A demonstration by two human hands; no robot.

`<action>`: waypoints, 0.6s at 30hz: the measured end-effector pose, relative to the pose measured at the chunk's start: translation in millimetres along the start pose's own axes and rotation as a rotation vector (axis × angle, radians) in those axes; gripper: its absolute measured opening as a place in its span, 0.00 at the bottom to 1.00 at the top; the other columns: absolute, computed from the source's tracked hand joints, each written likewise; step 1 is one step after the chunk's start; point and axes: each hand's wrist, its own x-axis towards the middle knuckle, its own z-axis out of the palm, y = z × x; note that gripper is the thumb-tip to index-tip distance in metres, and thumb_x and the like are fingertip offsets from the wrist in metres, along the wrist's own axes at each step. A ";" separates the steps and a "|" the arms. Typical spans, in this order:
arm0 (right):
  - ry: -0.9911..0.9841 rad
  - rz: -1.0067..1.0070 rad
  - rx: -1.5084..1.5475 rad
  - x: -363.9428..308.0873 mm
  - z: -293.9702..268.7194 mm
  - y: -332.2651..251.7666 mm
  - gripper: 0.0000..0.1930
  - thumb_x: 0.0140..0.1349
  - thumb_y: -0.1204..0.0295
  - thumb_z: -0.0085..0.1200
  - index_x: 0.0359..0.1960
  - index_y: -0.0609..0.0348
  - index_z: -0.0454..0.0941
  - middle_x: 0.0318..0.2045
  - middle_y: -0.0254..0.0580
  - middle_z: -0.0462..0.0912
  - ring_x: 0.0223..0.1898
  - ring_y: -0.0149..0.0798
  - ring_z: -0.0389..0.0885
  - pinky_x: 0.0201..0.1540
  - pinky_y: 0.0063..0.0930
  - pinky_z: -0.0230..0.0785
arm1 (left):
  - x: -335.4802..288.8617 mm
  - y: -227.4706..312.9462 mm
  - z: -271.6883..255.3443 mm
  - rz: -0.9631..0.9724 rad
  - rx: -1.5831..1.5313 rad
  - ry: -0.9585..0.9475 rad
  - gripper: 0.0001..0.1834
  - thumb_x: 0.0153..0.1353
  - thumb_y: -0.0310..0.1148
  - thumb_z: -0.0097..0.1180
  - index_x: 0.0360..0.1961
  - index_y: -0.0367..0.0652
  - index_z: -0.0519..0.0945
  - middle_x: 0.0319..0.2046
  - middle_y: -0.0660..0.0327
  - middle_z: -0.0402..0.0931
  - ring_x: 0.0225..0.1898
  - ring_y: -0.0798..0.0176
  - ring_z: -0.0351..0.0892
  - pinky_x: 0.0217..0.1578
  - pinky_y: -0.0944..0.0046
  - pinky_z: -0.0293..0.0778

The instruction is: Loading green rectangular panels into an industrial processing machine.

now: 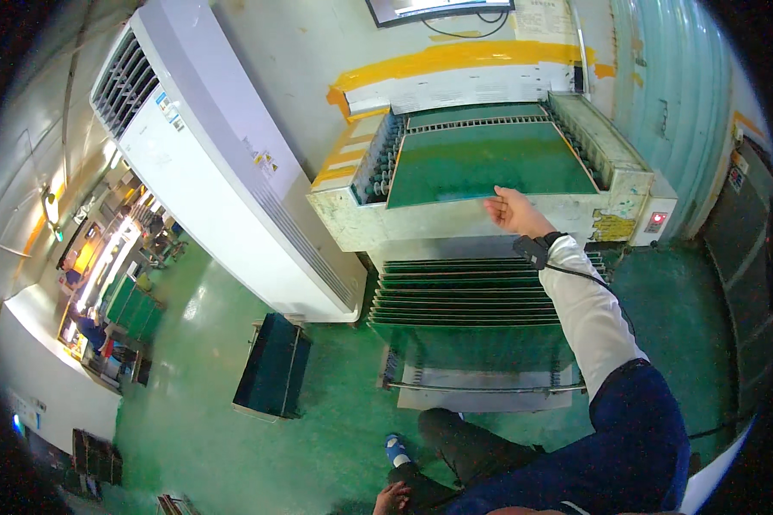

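My right hand (515, 212) reaches out over the front of the roller machine (455, 221), thumb above and bent fingers below the near edge of a flat green panel (489, 163). The hand looks closed on that edge. The panel lies flat on the rollers, its far edge close to a second green panel (481, 112) deeper in the machine. By my knee, low in the picture, my left hand (392, 498) hangs with loosely bent fingers and nothing visible in it. Under the machine's front, a rack (464, 389) holds several upright green panels (468, 296) in a row.
A tall white air conditioner (232, 163) stands at the left of the machine. On the green floor sits a dark open-topped cart (273, 365). The machine's right end carries a box with a red switch (655, 222). Other people (90, 330) are at far-left benches.
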 end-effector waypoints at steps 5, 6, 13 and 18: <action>-0.038 0.093 0.002 -6.1 4.2 -4.4 0.20 0.60 0.57 0.53 0.41 0.64 0.73 0.37 0.42 0.80 0.32 0.34 0.78 0.33 0.27 0.71 | 9.6 -9.8 -9.6 -0.005 0.017 -0.001 0.15 0.61 0.35 0.54 0.48 0.44 0.75 0.37 0.60 0.79 0.25 0.68 0.71 0.28 0.68 0.71; -0.036 0.074 0.002 -6.9 2.0 -4.3 0.20 0.61 0.57 0.53 0.41 0.64 0.74 0.36 0.42 0.80 0.32 0.34 0.78 0.33 0.27 0.71 | 7.1 -11.8 -9.9 -0.004 0.024 0.000 0.14 0.60 0.34 0.54 0.47 0.42 0.76 0.37 0.59 0.78 0.28 0.67 0.73 0.31 0.66 0.72; -0.036 0.062 -0.376 -22.4 8.3 5.0 0.19 0.62 0.55 0.49 0.37 0.60 0.76 0.32 0.41 0.82 0.30 0.35 0.80 0.33 0.27 0.73 | 17.2 -8.3 -15.8 0.073 0.120 -0.154 0.18 0.62 0.39 0.51 0.49 0.39 0.71 0.38 0.55 0.79 0.23 0.65 0.75 0.19 0.69 0.68; -0.112 0.015 -0.859 -106.2 52.2 20.9 0.17 0.60 0.56 0.50 0.33 0.59 0.77 0.28 0.38 0.81 0.27 0.32 0.79 0.32 0.24 0.71 | 19.0 -9.3 -19.2 0.086 0.097 -0.170 0.18 0.62 0.38 0.52 0.49 0.38 0.71 0.37 0.54 0.79 0.21 0.66 0.76 0.16 0.70 0.69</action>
